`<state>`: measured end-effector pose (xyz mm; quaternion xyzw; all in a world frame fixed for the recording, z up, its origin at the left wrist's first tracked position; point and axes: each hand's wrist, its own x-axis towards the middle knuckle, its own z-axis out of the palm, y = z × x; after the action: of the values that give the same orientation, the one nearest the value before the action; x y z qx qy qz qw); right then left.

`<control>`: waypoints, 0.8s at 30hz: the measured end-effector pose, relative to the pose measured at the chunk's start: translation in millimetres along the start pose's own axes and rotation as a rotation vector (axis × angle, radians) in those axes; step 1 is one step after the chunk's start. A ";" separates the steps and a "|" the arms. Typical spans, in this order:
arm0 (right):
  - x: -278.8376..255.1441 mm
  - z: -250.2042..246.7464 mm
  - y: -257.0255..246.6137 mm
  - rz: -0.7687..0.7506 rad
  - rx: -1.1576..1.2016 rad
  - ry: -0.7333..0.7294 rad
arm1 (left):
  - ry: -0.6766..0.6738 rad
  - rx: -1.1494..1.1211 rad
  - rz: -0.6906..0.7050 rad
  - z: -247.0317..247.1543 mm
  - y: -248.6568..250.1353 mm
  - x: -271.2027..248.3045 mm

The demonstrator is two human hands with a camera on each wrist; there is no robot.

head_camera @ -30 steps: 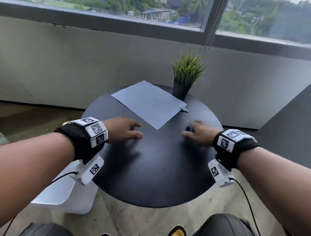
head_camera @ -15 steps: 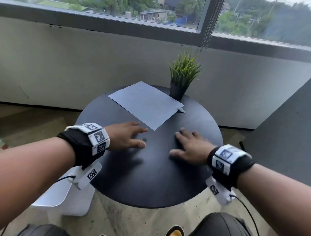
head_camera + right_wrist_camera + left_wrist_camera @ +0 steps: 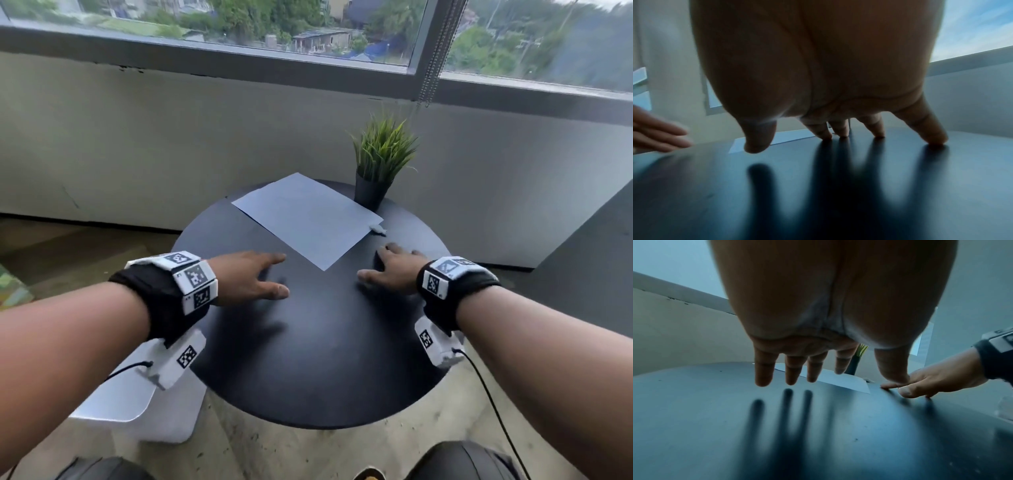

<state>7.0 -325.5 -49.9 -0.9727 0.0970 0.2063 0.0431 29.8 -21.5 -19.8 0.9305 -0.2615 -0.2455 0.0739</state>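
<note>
The sheet of paper (image 3: 308, 219) lies flat on the far half of the round black table (image 3: 308, 359). It is turned so that one corner points back toward the person, into the gap between the left hand (image 3: 248, 277) and the right hand (image 3: 392, 270). Neither hand touches it.

Only the head view shows this layout whole. A small white thing (image 3: 376, 229), too small to tell, sits at the sheet's right corner, and a potted plant (image 3: 382, 154) stands just behind that. From above it cannot be told whether the hands rest on the tabletop.

The wrist views show that. In the left wrist view the left hand is open and palm down, its fingers (image 3: 763, 369) straight and spread. The tips are just clear of the table, with a gap above their dark reflections. In the right wrist view the right hand is spread open too. Its four fingertips (image 3: 937, 138) sit on the tabletop, where tips and reflections meet, and the thumb (image 3: 758, 141) is a little off it.

A white stool (image 3: 137, 404) stands on the floor by the table's left edge.
</note>
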 end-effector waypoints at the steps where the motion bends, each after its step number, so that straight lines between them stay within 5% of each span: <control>1: -2.7 5.4 -7.8 -0.018 -0.025 -0.022 | -0.014 0.010 -0.021 0.2 -0.2 2.4; 4: -38.1 17.8 -32.4 -0.163 -0.082 -0.060 | -0.070 0.108 -0.059 8.3 8.9 6.2; 7: -84.8 28.8 -45.2 -0.460 -0.122 -0.145 | -0.230 0.239 0.081 14.8 26.6 -1.8; 9: -111.7 19.9 -42.4 -0.642 0.208 -0.322 | -0.375 0.104 0.231 9.2 33.5 -18.5; 10: -117.4 14.7 -33.0 -0.660 0.478 -0.331 | -0.410 -0.026 0.274 6.0 34.2 -28.5; 12: -112.6 9.3 -3.7 -0.492 0.800 -0.036 | -0.305 -0.247 0.292 3.8 26.3 -48.6; 14: -102.8 19.0 21.6 -0.141 0.591 0.198 | -0.080 -0.291 0.157 15.1 3.8 -61.1; 17: -111.6 68.7 6.3 0.055 0.233 0.087 | 0.140 -0.133 -0.239 45.7 -22.1 -78.2; 20: -152.7 104.6 -55.5 -0.100 0.124 0.136 | 0.049 -0.063 -0.325 80.2 -7.4 -94.5; 24: -186.3 102.3 -105.9 -0.527 0.388 0.075 | -0.020 -0.011 -0.057 113.4 35.5 -117.1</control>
<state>-178.2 -177.4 -62.2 -0.9450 -0.1191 0.1296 0.2758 -129.4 8.4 -59.8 0.9347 -0.2341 -0.2583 0.0693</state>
